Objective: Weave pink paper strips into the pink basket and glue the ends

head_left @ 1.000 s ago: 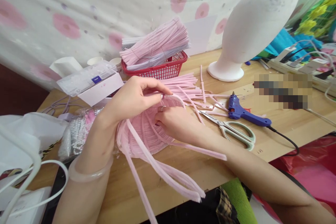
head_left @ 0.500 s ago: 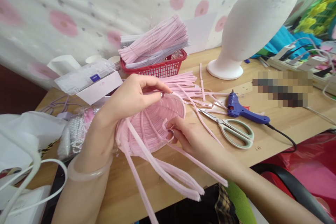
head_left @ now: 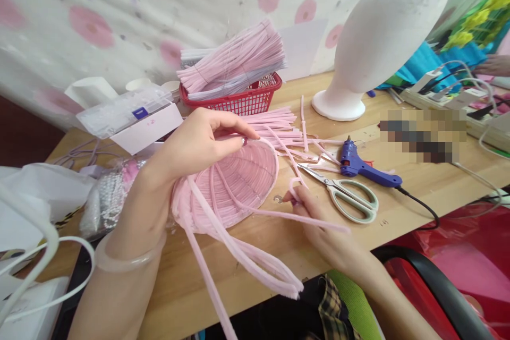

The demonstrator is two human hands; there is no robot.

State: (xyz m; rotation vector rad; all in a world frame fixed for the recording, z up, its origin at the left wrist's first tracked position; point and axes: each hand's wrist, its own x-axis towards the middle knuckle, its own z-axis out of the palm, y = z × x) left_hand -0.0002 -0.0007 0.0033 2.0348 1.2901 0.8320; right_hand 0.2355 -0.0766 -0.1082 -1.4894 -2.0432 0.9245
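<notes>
My left hand pinches the upper rim of a pink bowl-shaped pipe-cleaner piece, whose ribbed inside faces me. Long pink pipe cleaners trail from it over the table's front edge. To its right, apart from the rim, my right hand is closed on a short bent pink pipe cleaner. One long strand passes across the back of that hand. Scissors with pale green handles lie just beyond it, partly spread, and a blue glue gun rests behind them.
Bundled pipe cleaners fill a red basket, with loose ones lying before it. A white foam head stands at the back. Bagged beads and a clear case sit left. Another person's hand shows far right.
My right hand has moved right, away from the bowl's rim, with the short bent pipe cleaner in its fingers. My left hand keeps its hold. Another person's hand has appeared at far right.
</notes>
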